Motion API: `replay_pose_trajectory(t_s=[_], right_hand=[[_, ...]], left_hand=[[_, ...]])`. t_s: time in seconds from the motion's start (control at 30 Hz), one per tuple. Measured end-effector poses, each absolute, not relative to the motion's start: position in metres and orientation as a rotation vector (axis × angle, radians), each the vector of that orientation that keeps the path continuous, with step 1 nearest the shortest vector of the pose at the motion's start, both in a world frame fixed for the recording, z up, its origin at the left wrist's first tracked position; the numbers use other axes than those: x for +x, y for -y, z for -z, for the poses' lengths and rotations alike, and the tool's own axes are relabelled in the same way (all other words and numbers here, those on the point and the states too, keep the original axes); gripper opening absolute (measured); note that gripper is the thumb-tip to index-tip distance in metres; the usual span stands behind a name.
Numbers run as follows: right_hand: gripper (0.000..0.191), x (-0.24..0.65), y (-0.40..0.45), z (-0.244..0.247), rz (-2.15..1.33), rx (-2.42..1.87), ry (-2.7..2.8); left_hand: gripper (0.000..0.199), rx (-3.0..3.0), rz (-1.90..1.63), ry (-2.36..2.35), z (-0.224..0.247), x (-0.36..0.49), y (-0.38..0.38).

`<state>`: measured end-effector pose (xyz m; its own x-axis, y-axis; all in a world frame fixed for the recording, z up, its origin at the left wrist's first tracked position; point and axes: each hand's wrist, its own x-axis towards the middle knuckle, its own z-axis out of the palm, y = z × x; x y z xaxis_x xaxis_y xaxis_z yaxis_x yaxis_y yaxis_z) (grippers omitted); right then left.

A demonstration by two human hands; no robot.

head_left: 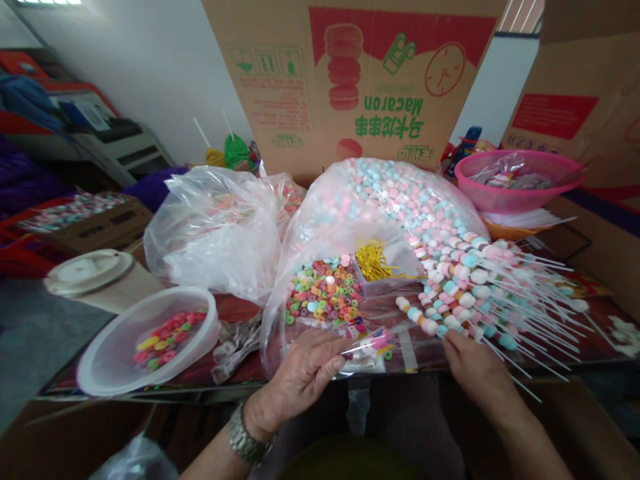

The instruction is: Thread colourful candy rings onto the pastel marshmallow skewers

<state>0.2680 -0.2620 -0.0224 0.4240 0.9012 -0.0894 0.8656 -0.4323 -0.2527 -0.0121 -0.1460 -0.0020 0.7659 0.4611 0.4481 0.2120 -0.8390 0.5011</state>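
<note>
Pastel pink, white and blue candy skewers on thin white sticks (463,283) lie in a loose heap at the right of the dark red desk (237,307), sticks fanning out to the right. Down at the near edge of that heap comes the right hand (475,370), its fingertips touching the closest skewer beside a blue piece; whether that grip is pinching it, I cannot tell from this angle. Over to the left hand (313,363), silver metal-banded watch (245,437) on the wrist, and that grip is clear: thumb and fingers pinching a small transparent wrapper with a bright printed pattern (373,343), held out toward the skewers but apart from them.

Just beyond it, a spread of small multicoloured ring candies (325,293), right beside a pale open tray (393,288) of shiny gold twist ties (374,261). Behind those bulges a big clear plastic bag (305,230) of pastel candies (395,190). Far left on the desk, a translucent white plastic bowl (95,357) with red, yellow and green ring candies (173,337) inside!
</note>
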Motion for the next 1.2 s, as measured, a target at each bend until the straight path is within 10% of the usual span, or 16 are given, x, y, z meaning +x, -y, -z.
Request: replay_pose_trajectory(t_s=[0.3,0.97,1.1,1.2], right_hand=[[0.02,0.301,0.335,-0.021,-0.215,-1.801,1.556],[0.024,0.276,0.314,-0.031,-0.544,-1.746,1.769],[0.029,0.257,0.307,-0.012,-0.79,-1.736,1.561],[0.034,0.239,0.302,0.007,-0.894,-1.691,1.388]], left_hand=[[0.031,2.638,-0.618,-0.448,-0.004,-0.007,0.135],[0.029,2.663,-0.226,-0.265,-0.036,0.017,0.124],[0.024,2.638,-0.514,-0.48,-0.018,0.021,0.115],[0.069,2.176,-1.073,-0.859,0.005,0.029,0.12]])
